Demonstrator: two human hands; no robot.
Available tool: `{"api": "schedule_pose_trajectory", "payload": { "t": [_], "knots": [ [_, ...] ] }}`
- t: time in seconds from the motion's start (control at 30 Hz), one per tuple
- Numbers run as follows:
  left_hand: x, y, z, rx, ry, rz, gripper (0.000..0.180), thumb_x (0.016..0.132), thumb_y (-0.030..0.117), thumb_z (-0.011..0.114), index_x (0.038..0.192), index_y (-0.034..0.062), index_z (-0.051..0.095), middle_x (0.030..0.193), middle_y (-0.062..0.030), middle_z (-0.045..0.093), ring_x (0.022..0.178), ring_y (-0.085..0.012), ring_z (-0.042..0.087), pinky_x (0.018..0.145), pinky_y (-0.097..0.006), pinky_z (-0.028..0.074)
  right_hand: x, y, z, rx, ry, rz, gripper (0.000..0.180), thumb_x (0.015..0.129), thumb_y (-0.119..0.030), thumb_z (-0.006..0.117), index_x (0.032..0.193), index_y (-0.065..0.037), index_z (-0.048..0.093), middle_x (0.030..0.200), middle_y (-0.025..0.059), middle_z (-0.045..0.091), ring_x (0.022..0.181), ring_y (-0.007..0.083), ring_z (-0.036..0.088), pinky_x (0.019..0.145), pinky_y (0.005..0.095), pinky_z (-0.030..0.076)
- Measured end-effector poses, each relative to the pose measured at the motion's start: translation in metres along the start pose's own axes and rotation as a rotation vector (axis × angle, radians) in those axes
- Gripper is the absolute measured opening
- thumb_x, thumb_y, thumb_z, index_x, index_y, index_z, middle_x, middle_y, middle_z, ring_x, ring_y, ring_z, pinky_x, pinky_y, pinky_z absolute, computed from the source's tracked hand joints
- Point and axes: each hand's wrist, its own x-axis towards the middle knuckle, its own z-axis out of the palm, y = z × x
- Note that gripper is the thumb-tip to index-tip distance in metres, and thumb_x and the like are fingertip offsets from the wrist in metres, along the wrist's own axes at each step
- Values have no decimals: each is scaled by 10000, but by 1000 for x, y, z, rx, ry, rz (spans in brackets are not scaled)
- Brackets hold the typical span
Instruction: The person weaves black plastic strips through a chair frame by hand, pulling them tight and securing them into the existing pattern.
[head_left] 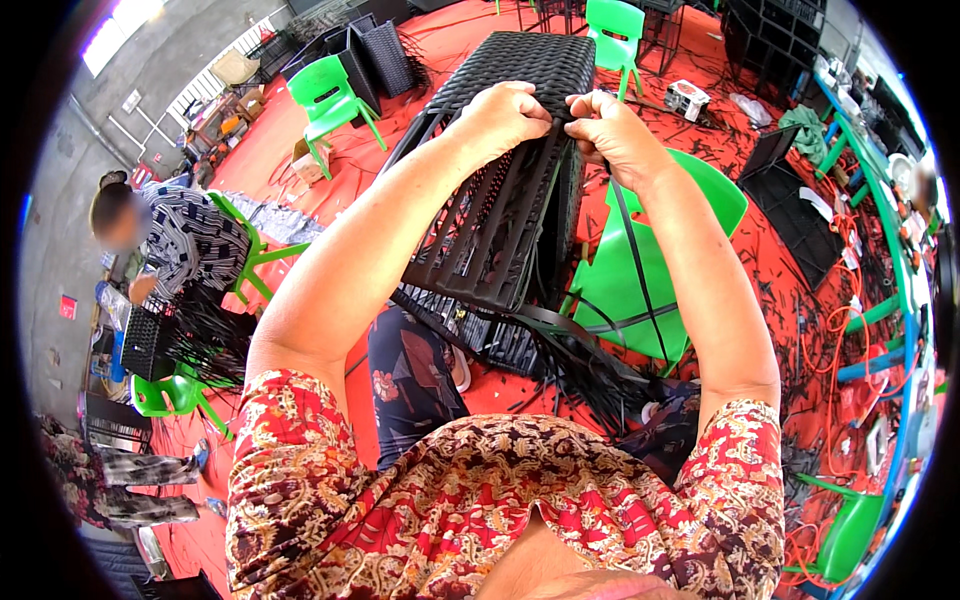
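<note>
A tall black woven wicker frame [500,170] stands tilted in front of me, resting against a green plastic chair [620,280]. My left hand [505,115] grips the frame's upper edge. My right hand [615,135] pinches a black plastic strand [632,240] at that same edge; the strand hangs down over the chair. A bundle of loose black strands [590,370] lies by my knees.
A person in a striped top [175,235] sits at the left working on another black woven piece [150,340]. Green chairs [330,95] and black woven boxes [375,50] stand on the red floor. A cluttered bench [880,200] runs along the right.
</note>
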Motion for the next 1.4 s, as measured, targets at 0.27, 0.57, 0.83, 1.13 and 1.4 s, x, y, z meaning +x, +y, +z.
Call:
{"api": "schedule_pose_trajectory", "payload": {
  "t": [0.27, 0.57, 0.83, 1.13, 1.4],
  "knots": [
    [9, -5, 6, 271, 112, 150, 169, 696, 183, 611, 792, 61, 676, 1191, -185, 504, 1104, -275, 480, 946, -328, 345, 6, -1, 3, -81, 30, -24, 231, 755, -60, 589, 953, -60, 467, 687, -13, 458, 506, 56, 403, 425, 198, 315],
    [21, -18, 12, -1, 88, 37, 154, 714, 123, 620, 767, -21, 617, 959, -115, 591, 876, -147, 555, 789, -254, 406, -10, -7, -45, -482, -51, -35, 128, 793, -151, 614, 886, -72, 577, 659, -52, 485, 509, 37, 385, 424, 203, 292],
    [25, -19, 19, -225, 64, -129, 298, 724, 106, 608, 957, -69, 545, 711, -20, 569, 675, -73, 508, 717, -199, 403, -2, -36, -36, -740, -137, -314, 134, 691, -45, 567, 811, -6, 612, 722, 46, 598, 711, 114, 560, 654, 256, 450],
    [26, -21, 21, -141, 114, -104, 165, 700, 113, 588, 809, -12, 592, 670, -22, 564, 649, -82, 509, 643, -227, 424, 35, -47, -14, -734, -394, -189, 123, 726, -2, 547, 821, -26, 621, 719, 4, 591, 645, 83, 539, 605, 223, 451],
    [22, -14, 15, -39, 94, -120, 198, 694, 124, 589, 849, 3, 619, 762, -86, 622, 737, -147, 582, 703, -266, 441, 50, -39, -13, -613, -411, -71, 139, 749, -80, 617, 884, -48, 630, 759, 9, 611, 657, 79, 564, 582, 212, 479]
  ]
}}
